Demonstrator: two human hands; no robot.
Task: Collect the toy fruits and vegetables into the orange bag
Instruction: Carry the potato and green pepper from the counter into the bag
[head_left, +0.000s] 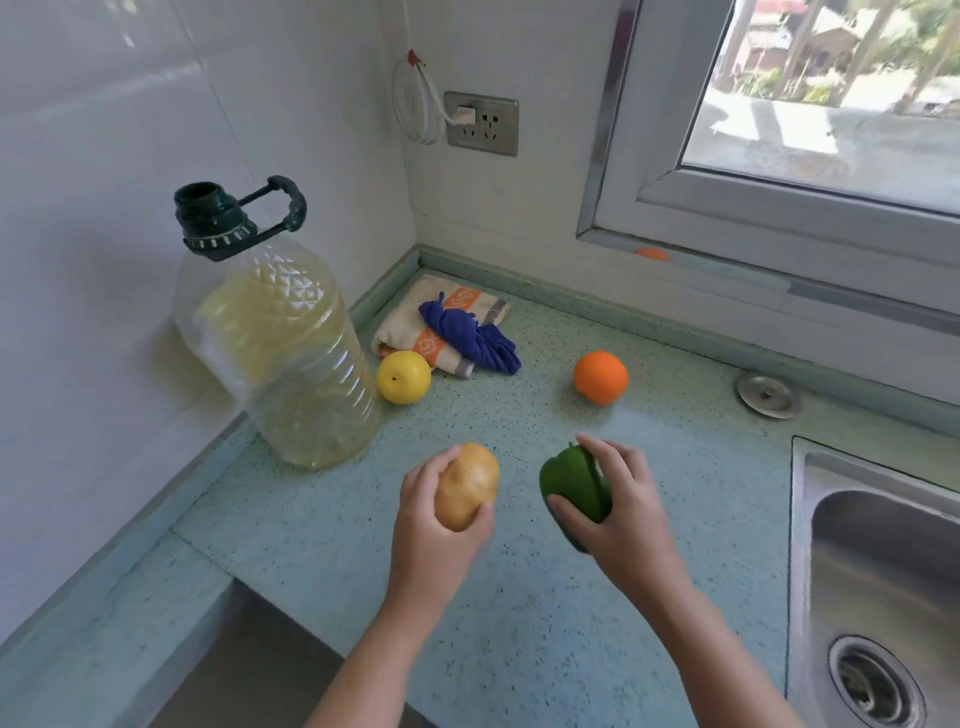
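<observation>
My left hand (434, 525) grips a brown toy potato (467, 483) above the middle of the counter. Just to its right, my right hand (623, 499) holds a green toy bell pepper (569, 483), fingers curled round it. A toy orange (601, 377) lies on the counter farther back on the right. A yellow toy fruit (403, 376) sits by the oil bottle, touching the folded towel. No orange bag is in view.
A large clear oil bottle (280, 353) with a green cap stands at the left by the wall. A folded towel (441, 332) with a blue cloth (470, 335) on it lies in the corner. A steel sink (878, 571) is at the right. The speckled counter (519, 623) drops off at the lower left.
</observation>
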